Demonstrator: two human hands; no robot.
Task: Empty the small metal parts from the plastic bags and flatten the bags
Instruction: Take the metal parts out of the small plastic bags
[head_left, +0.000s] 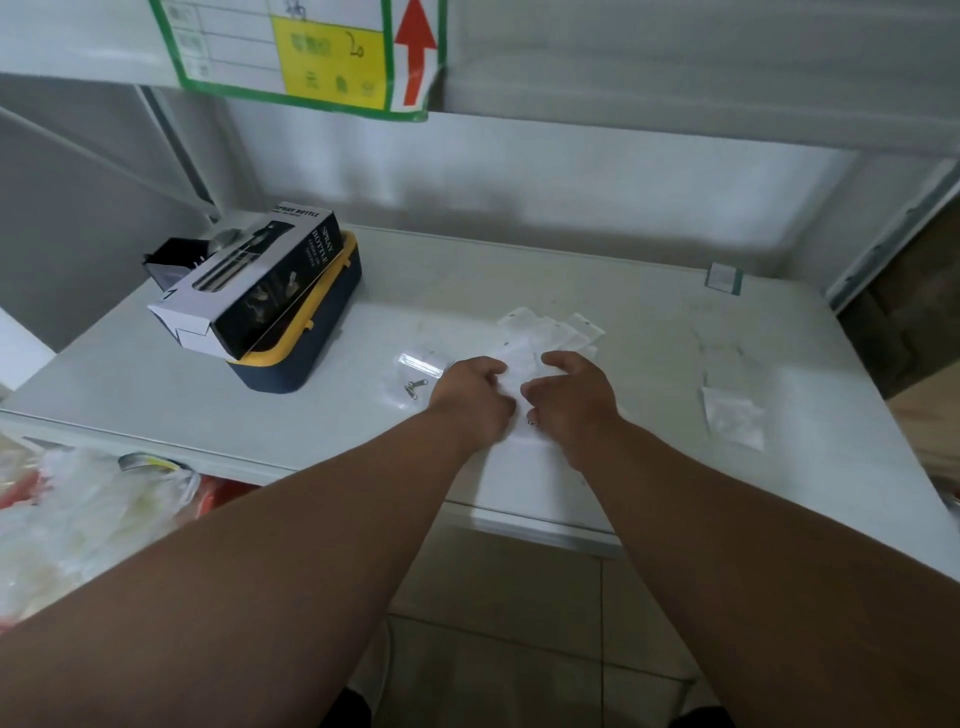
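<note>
My left hand (475, 395) and my right hand (569, 400) meet at the middle of the white table (311, 415), both with fingers curled on a small clear plastic bag (514, 387) between them. Several more clear bags (556, 330) fan out just behind my hands. Small metal parts (415, 388) lie loose on the table to the left of my left hand, next to another clear bag (421, 364). Flat bags (732, 395) lie farther right. What the held bag contains is hidden by my fingers.
A navy and yellow box (306, 338) with a black spray bottle carton (254, 283) on top stands at the back left. A shelf with a green-edged label (332, 52) hangs overhead. Plastic-wrapped goods (78, 509) sit below the table's left edge.
</note>
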